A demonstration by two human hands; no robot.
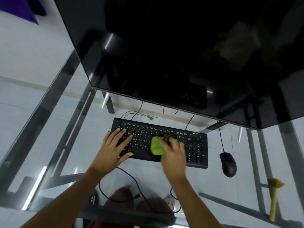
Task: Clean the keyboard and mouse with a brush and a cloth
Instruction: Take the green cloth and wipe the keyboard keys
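Your left hand (115, 146) lay flat on the left half of the keyboard (195, 145), fingers straight and spread, gripping nothing. Your right hand (174, 151) was blurred; its fingers curled over a green cloth (156, 146) pressed against the middle keys. A dark curved object sat just beyond those fingers; I could not tell what it was. The keyboard lay on the glass desk (69, 129), in front of the dark monitor (181, 55). The mouse (228, 164) sat to the right of the keyboard, apart from it. A brush (274, 199) lay near the desk's right edge, untouched.
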